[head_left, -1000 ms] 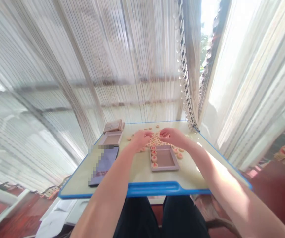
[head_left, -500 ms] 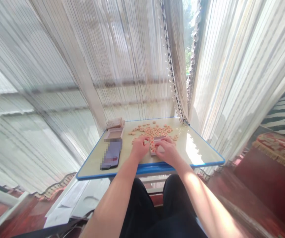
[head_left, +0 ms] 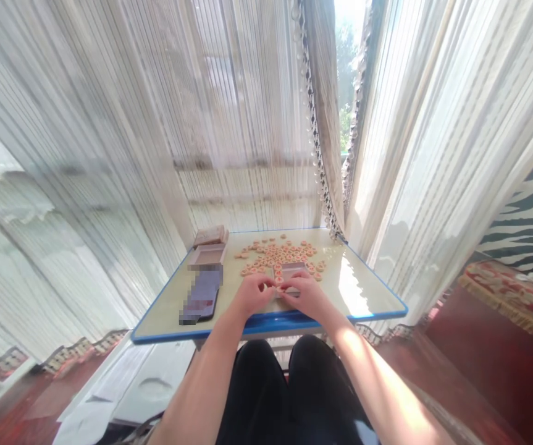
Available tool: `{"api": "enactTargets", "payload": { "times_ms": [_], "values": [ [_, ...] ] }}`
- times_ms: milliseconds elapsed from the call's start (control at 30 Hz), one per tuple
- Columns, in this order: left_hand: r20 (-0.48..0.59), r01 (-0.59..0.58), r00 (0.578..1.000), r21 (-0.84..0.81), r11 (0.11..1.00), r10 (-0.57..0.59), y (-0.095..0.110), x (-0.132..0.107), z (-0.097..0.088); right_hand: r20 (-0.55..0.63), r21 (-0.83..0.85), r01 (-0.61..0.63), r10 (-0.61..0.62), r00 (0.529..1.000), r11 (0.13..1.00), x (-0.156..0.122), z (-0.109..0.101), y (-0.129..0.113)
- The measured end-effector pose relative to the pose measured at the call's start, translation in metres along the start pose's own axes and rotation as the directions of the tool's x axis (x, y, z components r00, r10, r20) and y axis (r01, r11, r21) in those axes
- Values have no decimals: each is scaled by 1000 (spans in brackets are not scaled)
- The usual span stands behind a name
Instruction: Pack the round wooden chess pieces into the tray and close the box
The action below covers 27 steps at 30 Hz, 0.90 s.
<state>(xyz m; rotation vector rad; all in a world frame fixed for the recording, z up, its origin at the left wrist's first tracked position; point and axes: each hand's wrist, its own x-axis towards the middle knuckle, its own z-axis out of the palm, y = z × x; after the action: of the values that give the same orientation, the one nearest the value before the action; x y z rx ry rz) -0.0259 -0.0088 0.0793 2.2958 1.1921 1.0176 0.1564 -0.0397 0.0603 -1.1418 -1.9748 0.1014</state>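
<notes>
**Striped sheer curtains (head_left: 247, 93), a blue-edged table (head_left: 164, 316) and one tight row of discs**

So the table sits right up against the curtains, with sun coming in on the right. Loose discs (head_left: 287, 253) are scattered across the far middle. In front of them, at the near edge, is a shallow tray (head_left: 295, 270) with a row of red-marked discs (head_left: 278, 272) down its left side.

Both hands are at the near end of that row: left hand (head_left: 257, 294) by the tray's near-left corner, right hand (head_left: 305, 293) reaching over the tray. Fingertips nearly meet around the nearest disc, but honestly I can't tell if either one is pinching it or just touching.

My worry: push too hard from one side and the row could buckle or a disc could ride up. Also, the right hand covers much of the tray, so a dragging palm might shove it toward the edge. The tablet-like device (head_left: 208, 290) and second tray (head_left: 207, 257) on the left look safely apart.
</notes>
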Motion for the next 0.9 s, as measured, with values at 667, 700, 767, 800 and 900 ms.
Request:
{"api": "enactTargets", "payload": {
  "times_ms": [667,700,767,800,900],
  "values": [
    [97,17,995,-3,1000,-16,2,-5,0,-22,40,36,-35,999,999,1,7,9],
    [96,22,995,0,1000,-22,2,-5,0,-21,51,22,-21,1000,998,1,7,9],
    [95,25,995,10,1000,-26,2,-5,0,-16,69,-9,11,1000,998,1,6,8],
    [97,20,995,13,1000,-21,2,-5,-1,-15,76,-23,24,1000,997,1,6,8],
    [108,0,994,19,1000,-2,2,-5,-1,-12,85,-29,30,999,996,1,5,7]
  ]
}}
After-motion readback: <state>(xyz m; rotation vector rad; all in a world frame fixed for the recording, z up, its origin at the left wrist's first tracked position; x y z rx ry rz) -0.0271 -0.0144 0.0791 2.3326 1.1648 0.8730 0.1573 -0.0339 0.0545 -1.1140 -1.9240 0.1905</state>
